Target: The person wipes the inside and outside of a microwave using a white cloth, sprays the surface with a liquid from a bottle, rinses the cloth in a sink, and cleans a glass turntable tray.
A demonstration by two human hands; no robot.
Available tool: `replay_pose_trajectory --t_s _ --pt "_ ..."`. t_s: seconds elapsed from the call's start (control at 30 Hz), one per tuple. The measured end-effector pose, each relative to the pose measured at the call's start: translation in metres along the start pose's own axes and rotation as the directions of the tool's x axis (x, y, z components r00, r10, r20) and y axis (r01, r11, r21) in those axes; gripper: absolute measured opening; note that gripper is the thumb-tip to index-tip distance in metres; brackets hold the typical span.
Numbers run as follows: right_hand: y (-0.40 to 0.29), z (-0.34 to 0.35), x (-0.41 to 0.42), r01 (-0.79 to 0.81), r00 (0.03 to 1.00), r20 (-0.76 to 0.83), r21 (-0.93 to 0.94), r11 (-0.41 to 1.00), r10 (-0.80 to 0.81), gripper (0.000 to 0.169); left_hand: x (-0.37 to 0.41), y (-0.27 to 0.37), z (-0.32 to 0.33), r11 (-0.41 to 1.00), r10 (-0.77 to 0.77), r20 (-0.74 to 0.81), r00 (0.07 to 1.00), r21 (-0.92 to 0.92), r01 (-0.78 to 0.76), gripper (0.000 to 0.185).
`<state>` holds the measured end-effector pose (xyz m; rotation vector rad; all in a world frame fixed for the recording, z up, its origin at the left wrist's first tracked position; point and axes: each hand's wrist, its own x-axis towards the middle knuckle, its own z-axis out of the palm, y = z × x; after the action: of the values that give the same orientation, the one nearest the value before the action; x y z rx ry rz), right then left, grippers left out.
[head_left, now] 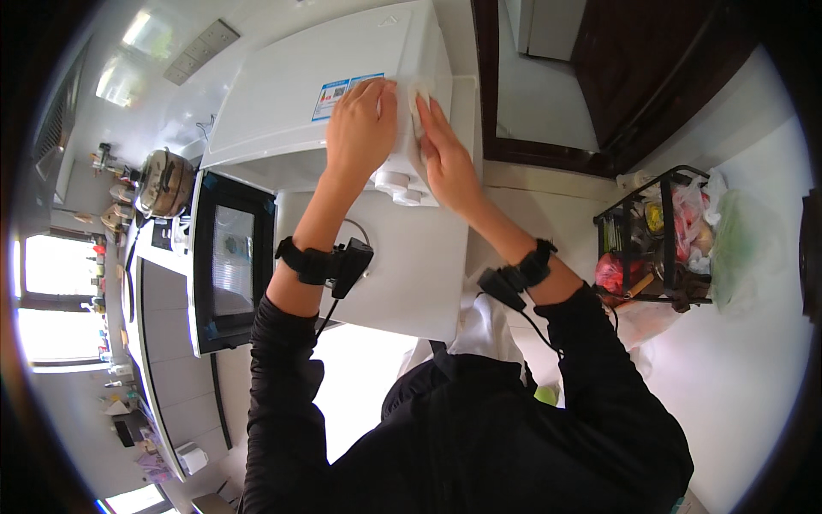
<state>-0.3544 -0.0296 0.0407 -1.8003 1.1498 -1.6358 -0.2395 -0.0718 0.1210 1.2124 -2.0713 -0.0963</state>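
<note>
In front of me stands a white microwave oven (289, 83), its dark-framed door (232, 260) swung out to the left. My left hand (363, 125) rests on the top near the front edge, fingers slightly bent and partly over a blue-and-white label (331, 99) that bears writing. With my right hand (449, 157) I hold a whitish cloth (415, 115) flat against the right front part of the casing. Two white round knobs (392, 181) jut from the front between my wrists. The oven's inside is mostly hidden from above.
Below the oven is a white surface (398, 257). A pot with a glass lid (166, 183) stands left, beyond the door. To the right, a black wire rack (668, 244) holds bagged goods. A dark door frame (546, 151) is at back right. Cables hang from both wrist straps.
</note>
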Motion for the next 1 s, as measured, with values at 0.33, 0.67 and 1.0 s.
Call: replay_pose_trajectory --t_s 0.33,0.67,1.0 --pt "0.032 -0.007 0.025 0.012 1.0 -0.018 -0.121 0.993 -0.015 0.052 0.01 -0.001 0.025 0.976 -0.048 0.131 0.99 0.219 0.019 0.043" --pt "0.105 -0.035 0.141 -0.112 0.992 -0.077 -0.142 0.983 0.102 0.042 0.018 0.015 0.025 0.977 -0.085 0.158 0.984 0.205 0.052 0.043" --pt "0.074 0.007 -0.009 -0.322 0.944 -0.051 0.059 0.945 0.325 0.049 0.012 0.003 0.025 0.977 -0.104 0.127 0.986 0.196 0.078 0.04"
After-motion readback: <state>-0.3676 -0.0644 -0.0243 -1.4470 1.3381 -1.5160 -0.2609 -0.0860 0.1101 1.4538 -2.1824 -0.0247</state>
